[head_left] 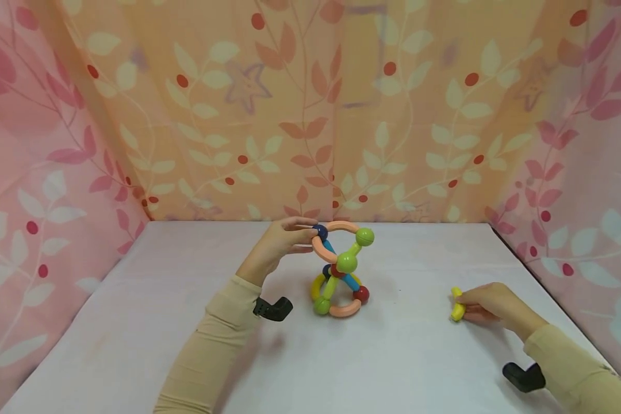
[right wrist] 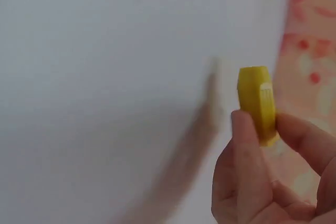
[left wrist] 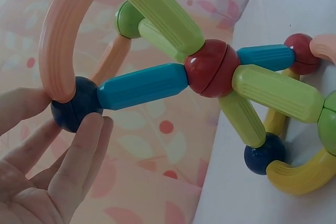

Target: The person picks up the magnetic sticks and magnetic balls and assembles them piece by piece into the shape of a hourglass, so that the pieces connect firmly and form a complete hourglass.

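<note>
A magnetic stick-and-ball structure (head_left: 347, 263) stands upright on the white table, wide at top and bottom and narrow at the middle. Its sticks, blue, green, yellow and peach, meet at a central red ball (left wrist: 212, 68). With thumb and fingers, my left hand (head_left: 276, 244) holds the dark blue ball (left wrist: 76, 103) at the structure's upper left corner. Off to the right, my right hand (head_left: 499, 310) pinches a curved yellow magnetic stick (head_left: 457, 312) between thumb and fingers, apart from the structure. The right wrist view shows the same yellow stick (right wrist: 255, 100) from its end.
The white tabletop (head_left: 403, 356) spreads around both hands. Patterned cloth walls stand at the back (head_left: 310, 115), the left (head_left: 41, 172) and the right (head_left: 590, 172). Black wrist cameras jut from the left sleeve (head_left: 212, 345) and the right sleeve (head_left: 574, 368).
</note>
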Available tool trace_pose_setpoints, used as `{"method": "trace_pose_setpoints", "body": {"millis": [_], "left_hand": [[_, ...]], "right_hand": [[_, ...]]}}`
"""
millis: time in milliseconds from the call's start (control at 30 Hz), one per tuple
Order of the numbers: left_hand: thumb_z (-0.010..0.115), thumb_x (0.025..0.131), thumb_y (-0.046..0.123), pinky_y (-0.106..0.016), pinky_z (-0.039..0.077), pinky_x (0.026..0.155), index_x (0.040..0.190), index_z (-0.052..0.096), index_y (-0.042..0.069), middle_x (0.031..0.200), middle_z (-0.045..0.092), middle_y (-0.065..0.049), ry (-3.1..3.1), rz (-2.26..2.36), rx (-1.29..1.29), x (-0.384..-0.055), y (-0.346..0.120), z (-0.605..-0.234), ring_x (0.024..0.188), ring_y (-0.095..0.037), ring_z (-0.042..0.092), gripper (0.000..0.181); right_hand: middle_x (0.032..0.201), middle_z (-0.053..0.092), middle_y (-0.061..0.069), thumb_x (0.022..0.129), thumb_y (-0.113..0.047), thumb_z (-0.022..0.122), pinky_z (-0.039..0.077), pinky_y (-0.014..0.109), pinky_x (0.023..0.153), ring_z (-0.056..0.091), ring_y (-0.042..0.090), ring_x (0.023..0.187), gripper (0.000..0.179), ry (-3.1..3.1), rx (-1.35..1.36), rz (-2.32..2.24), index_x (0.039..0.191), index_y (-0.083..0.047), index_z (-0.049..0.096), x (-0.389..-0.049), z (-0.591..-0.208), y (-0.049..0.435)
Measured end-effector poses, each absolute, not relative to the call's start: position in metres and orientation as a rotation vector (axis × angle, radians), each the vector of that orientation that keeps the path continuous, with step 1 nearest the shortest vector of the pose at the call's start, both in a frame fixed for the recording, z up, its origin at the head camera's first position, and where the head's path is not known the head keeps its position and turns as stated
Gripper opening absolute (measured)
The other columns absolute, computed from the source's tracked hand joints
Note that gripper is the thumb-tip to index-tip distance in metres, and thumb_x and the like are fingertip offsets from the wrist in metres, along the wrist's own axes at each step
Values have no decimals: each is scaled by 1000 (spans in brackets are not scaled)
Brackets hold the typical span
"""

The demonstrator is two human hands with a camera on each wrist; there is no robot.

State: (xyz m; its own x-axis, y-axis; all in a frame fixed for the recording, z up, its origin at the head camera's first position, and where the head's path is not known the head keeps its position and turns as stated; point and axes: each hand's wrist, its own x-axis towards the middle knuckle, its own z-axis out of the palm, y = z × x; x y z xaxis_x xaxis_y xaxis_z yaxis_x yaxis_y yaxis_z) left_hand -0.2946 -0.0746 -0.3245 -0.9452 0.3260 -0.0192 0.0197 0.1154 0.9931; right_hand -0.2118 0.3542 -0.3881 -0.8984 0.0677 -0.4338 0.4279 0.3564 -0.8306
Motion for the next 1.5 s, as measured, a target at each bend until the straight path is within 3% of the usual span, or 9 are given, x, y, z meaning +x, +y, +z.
{"method": "trace_pose_setpoints", "body": {"millis": [233, 400, 600, 767, 1000, 1333, 1500], "left_hand": [[69, 94, 21, -38, 58, 96, 128, 63, 9, 122, 67, -14, 2154, 1930, 305, -294, -76, -326, 97, -17, 71, 37], [70, 94, 20, -39, 57, 96, 127, 64, 8, 119, 68, -13, 2150, 1952, 318, -292, -75, -325, 95, -15, 71, 36], [69, 94, 19, -38, 58, 94, 128, 63, 7, 117, 69, -12, 2125, 1961, 336, -294, -72, -328, 97, -19, 72, 36], [69, 94, 19, -38, 58, 94, 128, 63, 6, 116, 70, -13, 2137, 1962, 338, -297, -72, -329, 97, -18, 72, 37], [69, 94, 17, -39, 58, 93, 126, 64, 3, 115, 69, -12, 2136, 1983, 325, -296, -72, -330, 92, -14, 71, 35], [68, 95, 19, -38, 58, 96, 128, 63, 6, 119, 68, -14, 2150, 1947, 357, -295, -77, -330, 96, -14, 71, 36], [68, 95, 20, -38, 57, 96, 129, 62, 5, 120, 68, -14, 2148, 1939, 366, -295, -78, -332, 97, -14, 70, 38]], "right_hand": [[100, 69, 5, 97, -20, 66, 60, 30, 85, 73, 15, 91, 46, 1939, 217, -1857, 131, 7, 51, -224, -347, 275], [101, 73, 4, 95, -22, 68, 59, 27, 86, 74, 15, 93, 50, 1876, 94, -1935, 133, 7, 52, -226, -325, 233], [97, 73, 2, 97, -18, 65, 59, 25, 85, 73, 13, 91, 36, 1804, 100, -2041, 123, 4, 56, -223, -318, 219], [98, 71, 2, 98, -19, 63, 59, 24, 86, 72, 12, 92, 41, 1777, 70, -2076, 129, 6, 51, -226, -320, 214], [96, 72, 2, 99, -17, 61, 59, 22, 83, 72, 11, 90, 21, 1728, 58, -2120, 113, -1, 61, -227, -323, 208], [101, 68, 1, 99, -20, 61, 58, 19, 85, 70, 9, 93, 57, 1598, 91, -2220, 144, 5, 37, -225, -324, 196], [100, 67, 1, 100, -20, 60, 58, 18, 84, 69, 8, 92, 54, 1584, 100, -2241, 143, 4, 38, -227, -327, 193]]}}
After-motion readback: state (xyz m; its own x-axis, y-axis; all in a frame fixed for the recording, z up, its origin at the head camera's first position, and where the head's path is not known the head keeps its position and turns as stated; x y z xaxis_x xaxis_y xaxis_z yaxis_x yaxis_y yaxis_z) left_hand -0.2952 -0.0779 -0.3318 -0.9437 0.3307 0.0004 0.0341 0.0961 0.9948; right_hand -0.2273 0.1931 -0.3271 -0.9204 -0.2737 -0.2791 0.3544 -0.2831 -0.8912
